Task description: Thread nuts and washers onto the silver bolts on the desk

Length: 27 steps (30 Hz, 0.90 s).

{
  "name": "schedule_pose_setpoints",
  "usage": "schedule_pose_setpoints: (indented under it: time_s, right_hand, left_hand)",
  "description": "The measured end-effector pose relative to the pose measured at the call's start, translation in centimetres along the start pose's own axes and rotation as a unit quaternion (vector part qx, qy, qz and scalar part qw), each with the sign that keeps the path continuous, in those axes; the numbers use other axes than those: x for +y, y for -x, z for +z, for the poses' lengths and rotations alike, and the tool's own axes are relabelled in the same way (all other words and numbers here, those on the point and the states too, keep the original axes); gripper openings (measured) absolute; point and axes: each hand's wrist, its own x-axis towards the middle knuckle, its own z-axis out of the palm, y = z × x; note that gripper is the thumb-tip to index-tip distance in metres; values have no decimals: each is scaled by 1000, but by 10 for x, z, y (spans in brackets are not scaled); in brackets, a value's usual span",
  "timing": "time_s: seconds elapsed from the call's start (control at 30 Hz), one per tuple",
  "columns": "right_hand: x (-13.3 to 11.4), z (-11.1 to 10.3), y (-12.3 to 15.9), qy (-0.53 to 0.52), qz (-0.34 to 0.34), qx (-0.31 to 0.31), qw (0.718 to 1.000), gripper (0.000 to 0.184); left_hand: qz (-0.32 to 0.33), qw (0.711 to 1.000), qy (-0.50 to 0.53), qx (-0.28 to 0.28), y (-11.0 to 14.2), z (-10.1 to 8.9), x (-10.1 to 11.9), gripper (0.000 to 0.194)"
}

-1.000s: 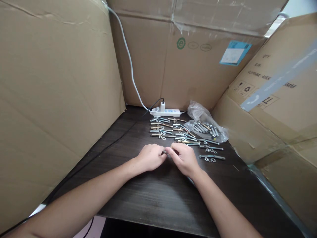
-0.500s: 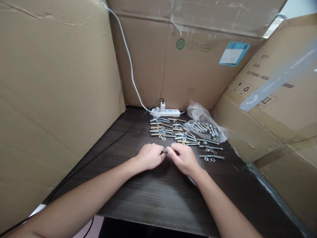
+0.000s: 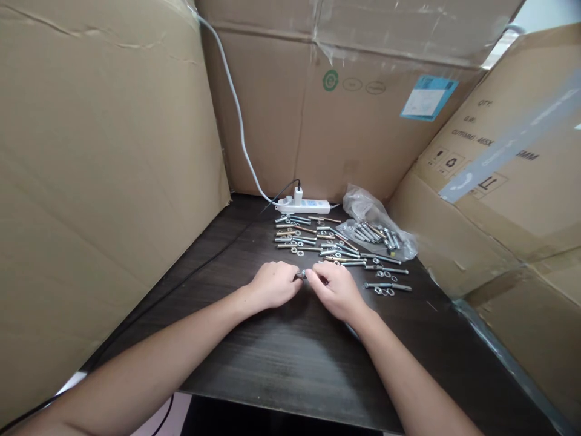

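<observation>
Between my two hands is a small silvery bolt (image 3: 301, 275), mostly hidden by the fingers, with what looks like a nut or washer at its right end. My left hand (image 3: 276, 283) is closed around the bolt's left part. The thumb and fingers of my right hand (image 3: 334, 287) pinch its right end. Both hands are just above the dark table. Just beyond them lie several disassembled bolts with sleeves (image 3: 295, 239), some silvery and some brassy, with loose nuts and washers (image 3: 297, 251) among them. More bolts with a nut and rings (image 3: 388, 287) lie right of my right hand.
A clear plastic bag (image 3: 370, 209) with several bolts sits at the back right. Behind the rows is a white power strip (image 3: 313, 207) with a plugged-in charger. A black cable (image 3: 200, 266) crosses the table (image 3: 281, 369) on the left. Cardboard boxes (image 3: 272, 121) wall three sides.
Both hands stay almost in place. My left hand has shifted very slightly left, and a little more of the bolt shows between the hands.
</observation>
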Motion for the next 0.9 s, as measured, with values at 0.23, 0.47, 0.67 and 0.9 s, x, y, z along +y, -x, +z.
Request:
schedule_pose_setpoints:
  time_s: [0.23,0.47,0.67,0.9]
  right_hand:
    - [2,-4,2,-8,8,33,999,12]
    - [2,-1,-1,-19,-28,25,999,18]
    - [6,0,0,-11,10,-3,1000,38]
    - [-2,-5,1,-38,-9,23,999,8]
  left_hand:
    - [-10,1000,7,-9,-1,-1,1,32]
    - [1,1000,-1,1,0,0,1,36]
    - [-1,1000,-10,-6,0,-2,2,31]
    - [-6,1000,-3,-11,1,-2,3,33]
